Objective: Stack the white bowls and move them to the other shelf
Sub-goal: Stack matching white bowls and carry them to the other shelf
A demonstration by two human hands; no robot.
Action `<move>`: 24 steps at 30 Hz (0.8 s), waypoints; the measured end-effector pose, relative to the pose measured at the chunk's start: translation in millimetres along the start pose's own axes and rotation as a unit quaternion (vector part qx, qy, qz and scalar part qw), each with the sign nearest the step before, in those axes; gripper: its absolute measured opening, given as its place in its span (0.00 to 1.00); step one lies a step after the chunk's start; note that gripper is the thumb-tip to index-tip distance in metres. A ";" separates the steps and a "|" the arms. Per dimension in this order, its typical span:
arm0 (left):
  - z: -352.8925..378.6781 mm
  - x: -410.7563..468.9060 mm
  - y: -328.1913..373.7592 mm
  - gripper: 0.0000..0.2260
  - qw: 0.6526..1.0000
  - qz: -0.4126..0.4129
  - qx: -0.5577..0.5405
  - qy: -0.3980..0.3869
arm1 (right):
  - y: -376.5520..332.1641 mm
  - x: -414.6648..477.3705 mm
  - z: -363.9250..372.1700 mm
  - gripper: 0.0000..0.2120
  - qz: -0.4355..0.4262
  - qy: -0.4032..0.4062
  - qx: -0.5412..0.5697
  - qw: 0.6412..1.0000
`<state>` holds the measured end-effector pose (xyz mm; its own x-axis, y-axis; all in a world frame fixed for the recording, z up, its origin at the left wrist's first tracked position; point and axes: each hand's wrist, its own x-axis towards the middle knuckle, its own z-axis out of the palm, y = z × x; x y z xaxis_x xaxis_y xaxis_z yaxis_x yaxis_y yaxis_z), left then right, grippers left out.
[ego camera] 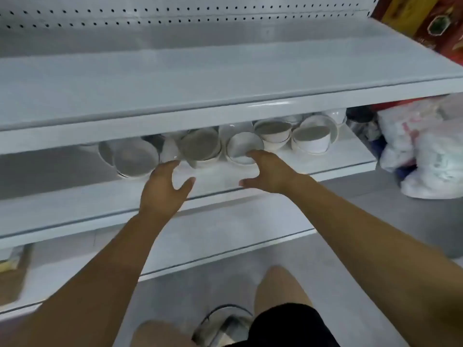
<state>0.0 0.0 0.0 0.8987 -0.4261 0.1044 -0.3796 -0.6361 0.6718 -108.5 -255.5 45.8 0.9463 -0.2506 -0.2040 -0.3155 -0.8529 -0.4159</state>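
Observation:
Several white bowls stand in a row on the middle shelf [75, 209], partly hidden under the upper shelf [175, 78]. A large bowl [132, 159] is at the left, a grey-lined bowl [200, 146] in the middle, a small bowl [241, 149] beside it, and stacked bowls [310, 139] at the right. My left hand [165, 189] reaches in with fingers spread, its fingertips near the gap between the large bowl and the grey-lined one. My right hand [268, 171] is spread too, its fingertips at the small bowl's front rim. Neither hand holds anything.
The upper shelf is bare, with a perforated back panel [175, 13]. A lower shelf [225, 236] juts out below. White plastic bags [426, 156] lie on the floor at the right. A stool [225, 324] and my knees are beneath me.

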 end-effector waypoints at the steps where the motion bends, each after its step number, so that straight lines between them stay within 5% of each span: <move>1: 14.3 2.9 -3.3 0.26 0.999 0.034 -0.001 0.042 | 6.6 7.3 5.7 0.40 -0.011 0.037 0.000 0.999; 10: 105.9 46.8 -32.6 0.19 0.945 0.231 0.127 0.191 | 56.0 57.2 61.0 0.20 -0.101 0.213 -0.056 0.970; 16: 130.5 54.8 -52.4 0.15 0.900 0.295 0.154 0.281 | 72.2 76.4 93.1 0.24 -0.156 0.301 -0.080 0.937; 24: 131.8 51.8 -51.0 0.13 0.898 0.288 0.189 0.273 | 67.2 74.9 92.0 0.27 -0.130 0.292 -0.018 0.947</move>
<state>36.9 -74.4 -125.6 0.4631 -0.4409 0.7688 -0.7709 -0.6285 0.1039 -65.2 -289.4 -79.0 0.8720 -0.2328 0.4307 -0.0746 -0.9326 -0.3531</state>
